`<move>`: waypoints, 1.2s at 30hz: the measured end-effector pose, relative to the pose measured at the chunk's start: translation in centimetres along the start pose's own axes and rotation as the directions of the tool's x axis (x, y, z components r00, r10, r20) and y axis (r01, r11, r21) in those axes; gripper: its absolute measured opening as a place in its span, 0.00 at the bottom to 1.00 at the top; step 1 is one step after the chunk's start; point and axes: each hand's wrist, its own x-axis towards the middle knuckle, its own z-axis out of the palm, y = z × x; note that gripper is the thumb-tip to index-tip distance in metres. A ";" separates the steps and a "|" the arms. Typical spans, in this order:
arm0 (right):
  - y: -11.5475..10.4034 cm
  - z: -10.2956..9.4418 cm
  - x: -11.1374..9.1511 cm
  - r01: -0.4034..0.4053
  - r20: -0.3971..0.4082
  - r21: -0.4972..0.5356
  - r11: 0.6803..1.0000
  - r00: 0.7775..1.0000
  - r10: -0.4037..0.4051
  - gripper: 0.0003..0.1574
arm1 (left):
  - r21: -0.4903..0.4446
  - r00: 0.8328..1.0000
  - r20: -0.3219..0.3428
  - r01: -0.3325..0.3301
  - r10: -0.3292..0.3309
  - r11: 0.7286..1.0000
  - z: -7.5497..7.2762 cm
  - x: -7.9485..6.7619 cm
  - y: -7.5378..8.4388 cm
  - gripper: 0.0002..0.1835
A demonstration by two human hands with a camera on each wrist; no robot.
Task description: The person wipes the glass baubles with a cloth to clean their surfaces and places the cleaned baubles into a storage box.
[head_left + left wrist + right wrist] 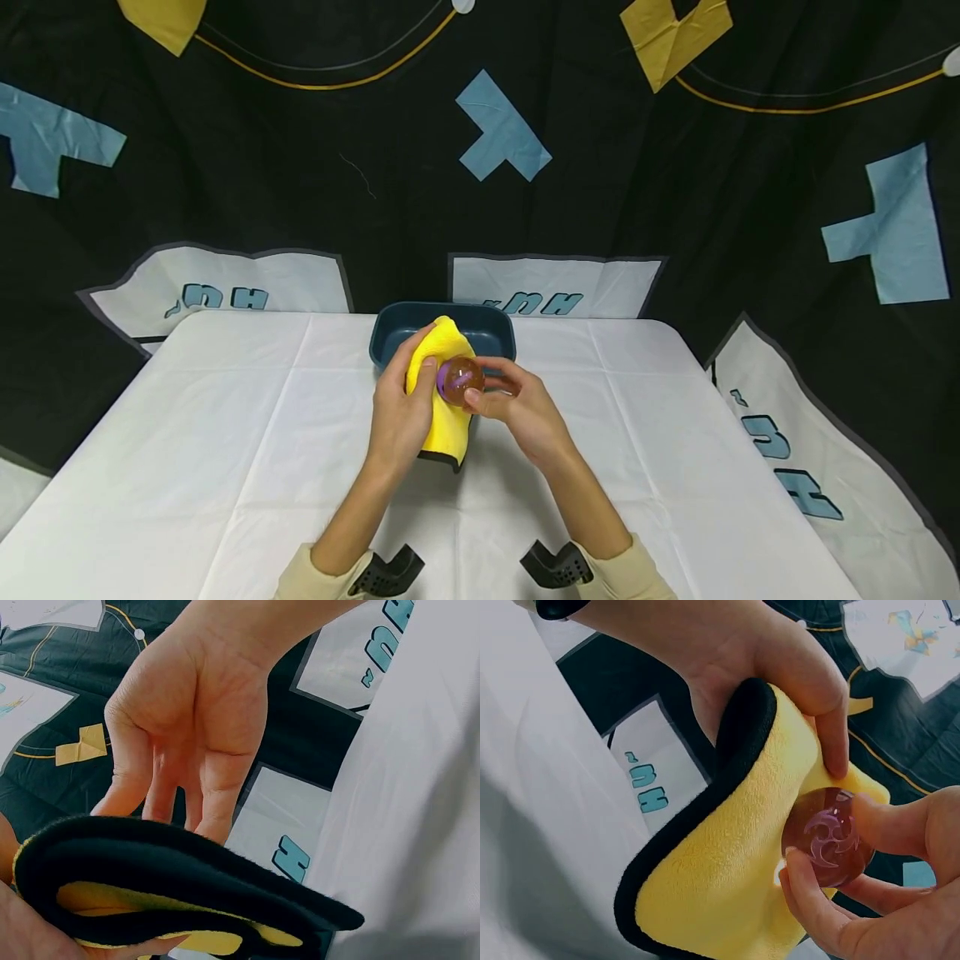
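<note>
My left hand [399, 412] grips a folded yellow cloth [450, 433] with a black border, its thumb lying on the near face. Thumb and fingers of my right hand [531, 410] pinch a see-through amber ball [465, 382] against that cloth. A purple swirl emblem shows inside the ball [826, 838] in the right wrist view. In the left wrist view, the cloth's black edge [180, 855] hides the ball and the right fingertips. Both hands are raised in front of a dark blue-green basin [491, 329], overlapping its near side.
The basin stands at the far edge of a table with a white cover [300, 483]. Behind the table hangs a black curtain [397, 167] bearing light blue tape marks [504, 129]. White lettered panels [555, 279] line its lower part.
</note>
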 end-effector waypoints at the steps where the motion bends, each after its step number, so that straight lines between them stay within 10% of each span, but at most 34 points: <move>1: 0.1 -0.1 0.0 0.001 0.015 0.010 1.000 1.000 -0.001 0.31 | 0.000 1.000 -0.001 0.001 -0.001 1.000 0.0 0.0 0.0 0.23; 9: 0.4 -0.3 0.3 -0.004 0.123 0.057 0.998 0.992 -0.003 0.28 | -0.003 1.000 -0.009 -0.003 0.003 1.000 0.2 -0.1 0.2 0.23; 20: 0.0 0.0 0.2 0.044 -0.039 0.054 0.998 0.998 -0.042 0.27 | -0.014 1.000 0.007 -0.006 0.006 1.000 0.2 0.1 -0.1 0.23; 36: -0.4 0.4 -0.4 0.009 -0.025 -0.080 0.997 1.000 -0.012 0.35 | -0.007 1.000 0.003 -0.017 0.017 1.000 0.2 0.0 -0.2 0.23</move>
